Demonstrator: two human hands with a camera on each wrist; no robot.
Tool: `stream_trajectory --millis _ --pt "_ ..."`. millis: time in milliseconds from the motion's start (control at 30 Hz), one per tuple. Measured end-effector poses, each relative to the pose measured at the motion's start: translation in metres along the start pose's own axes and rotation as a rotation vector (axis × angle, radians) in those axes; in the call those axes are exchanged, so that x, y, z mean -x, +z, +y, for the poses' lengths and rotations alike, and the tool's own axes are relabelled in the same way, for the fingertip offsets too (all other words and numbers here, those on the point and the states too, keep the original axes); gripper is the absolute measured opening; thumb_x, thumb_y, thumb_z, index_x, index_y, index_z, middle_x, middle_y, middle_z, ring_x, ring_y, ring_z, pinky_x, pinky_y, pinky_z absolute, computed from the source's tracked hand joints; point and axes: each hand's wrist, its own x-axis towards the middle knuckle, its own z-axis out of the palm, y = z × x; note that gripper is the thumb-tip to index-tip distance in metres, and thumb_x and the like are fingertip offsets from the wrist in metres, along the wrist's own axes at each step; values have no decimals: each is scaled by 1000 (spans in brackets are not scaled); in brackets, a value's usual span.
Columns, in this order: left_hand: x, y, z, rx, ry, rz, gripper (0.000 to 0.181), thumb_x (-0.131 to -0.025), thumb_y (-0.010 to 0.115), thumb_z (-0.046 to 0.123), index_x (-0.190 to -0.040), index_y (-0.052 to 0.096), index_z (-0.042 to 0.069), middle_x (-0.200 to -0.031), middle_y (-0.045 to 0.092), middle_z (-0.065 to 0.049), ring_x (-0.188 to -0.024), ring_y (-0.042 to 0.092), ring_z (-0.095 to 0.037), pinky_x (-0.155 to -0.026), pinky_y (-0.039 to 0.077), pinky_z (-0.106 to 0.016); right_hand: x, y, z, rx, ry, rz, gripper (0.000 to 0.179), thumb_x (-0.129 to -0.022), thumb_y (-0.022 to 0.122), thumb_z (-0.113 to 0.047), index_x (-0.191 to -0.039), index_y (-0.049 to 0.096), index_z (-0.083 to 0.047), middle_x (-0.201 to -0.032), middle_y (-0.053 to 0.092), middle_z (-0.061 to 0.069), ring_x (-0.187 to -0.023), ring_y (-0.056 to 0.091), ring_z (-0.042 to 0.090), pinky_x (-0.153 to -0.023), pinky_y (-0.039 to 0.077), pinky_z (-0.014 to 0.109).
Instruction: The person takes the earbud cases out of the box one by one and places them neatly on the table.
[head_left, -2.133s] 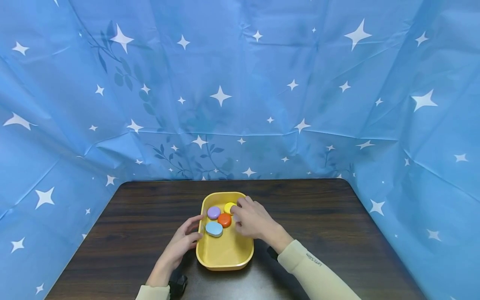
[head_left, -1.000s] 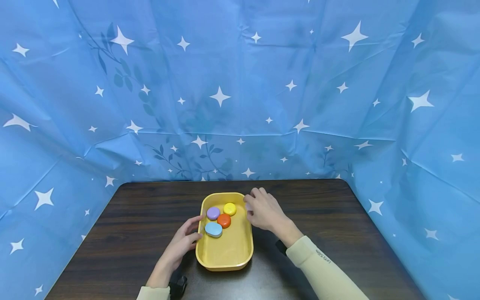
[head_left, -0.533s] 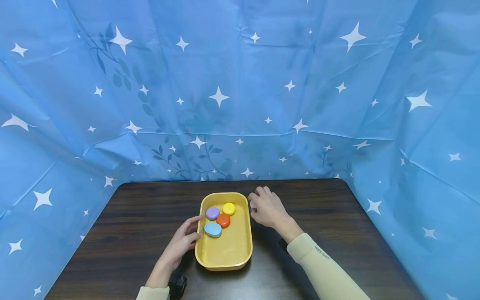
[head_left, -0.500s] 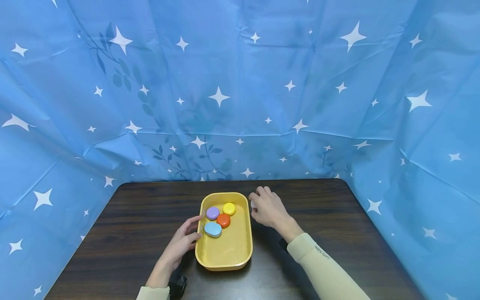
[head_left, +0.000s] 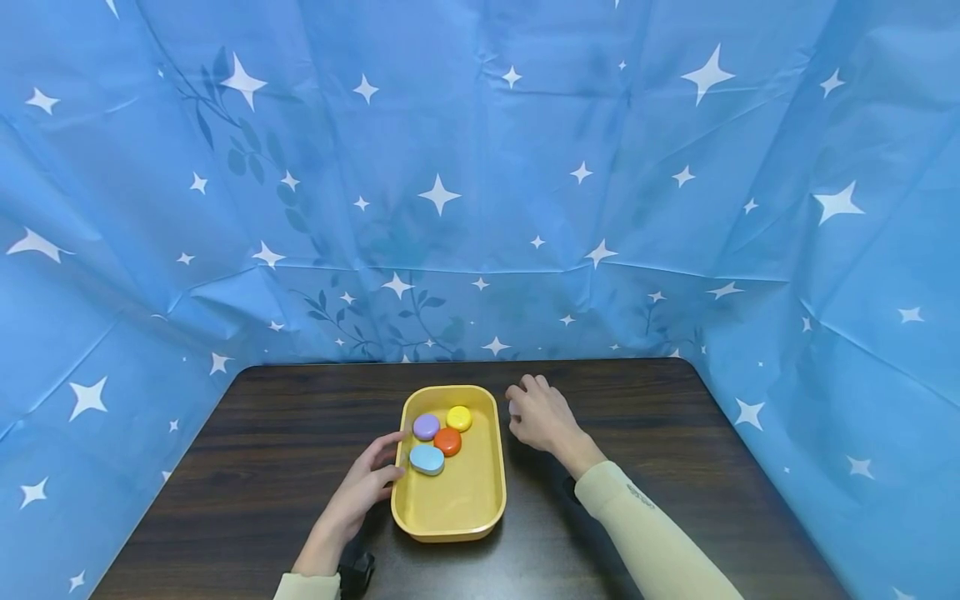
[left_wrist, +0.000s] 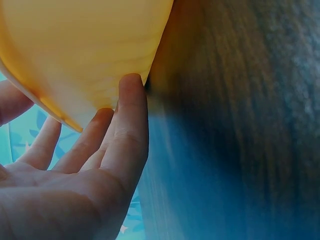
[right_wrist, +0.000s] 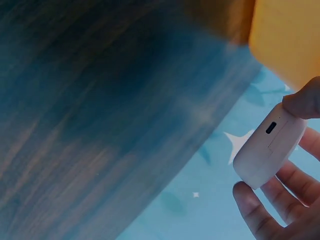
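My right hand [head_left: 543,417] pinches a pale earbud case [right_wrist: 270,145] between thumb and fingers. It is just right of the yellow tray [head_left: 447,508], near the far end. In the right wrist view a small dark charging port shows on the case. My left hand [head_left: 365,475] rests its fairly straight fingers against the tray's left wall. Inside the tray lie rounded, smooth pieces: purple [head_left: 426,427], yellow [head_left: 459,418], red-orange [head_left: 447,442] and a larger light blue oval [head_left: 427,459]. They sit close together in the left and far part.
The dark wood-grain table [head_left: 300,417] has rounded far corners. Behind and on both sides hangs a blue cloth [head_left: 480,208] with white stars. A dark wrist device [head_left: 356,575] sits at the left wrist.
My right hand has lifted the earbud case out of the tray and carried it right, over the rim. My left hand and the other pieces have stayed in place.
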Motion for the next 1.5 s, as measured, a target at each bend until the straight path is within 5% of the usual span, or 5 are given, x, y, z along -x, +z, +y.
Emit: stream_trajectory --millis 900,1500 --pt "-1 1 -1 -2 3 -10 57 -95 58 5 -150 45 9 -148 44 -25 -125 55 -38 -92 54 -51 -8 33 12 -23 69 -169 18 -88 72 -17 -104 65 -15 -101 53 5 -91 45 25 -77 49 41" --pt "-1 1 -1 4 2 0 57 -95 58 5 -150 45 8 -149 42 -25 -127 54 -38 -91 54 -52 -7 32 9 -33 80 -151 18 -91 71 -15 -108 67 -13 -101 54 6 -91 46 25 -77 49 42"
